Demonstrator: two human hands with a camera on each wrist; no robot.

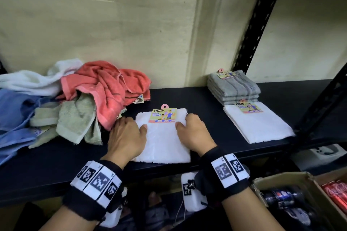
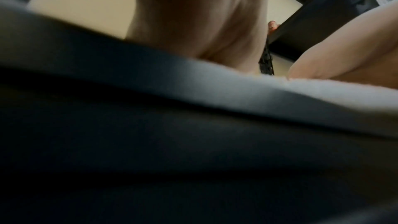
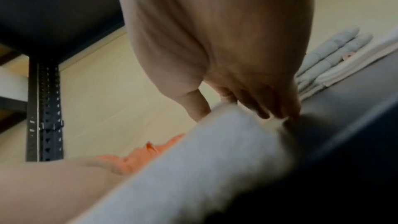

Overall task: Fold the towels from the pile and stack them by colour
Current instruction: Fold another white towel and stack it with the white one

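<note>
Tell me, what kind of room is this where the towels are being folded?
Probably a storeroom or shop back room. The towels lie on a black metal shelf held by perforated uprights, the folded white towel carries a retail label, and a cardboard box of drink cans sits below.

left wrist band [image 1: 95, 189]: black, white coded tags | right wrist band [image 1: 228, 172]: same | arms bare

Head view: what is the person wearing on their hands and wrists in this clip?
Both hands are bare, no gloves or sleeves. The left hand and right hand each have a black fabric wristband carrying white blocks printed with black square fiducial markers. A white box-shaped unit hangs under each wrist, also marker-tagged.
</note>
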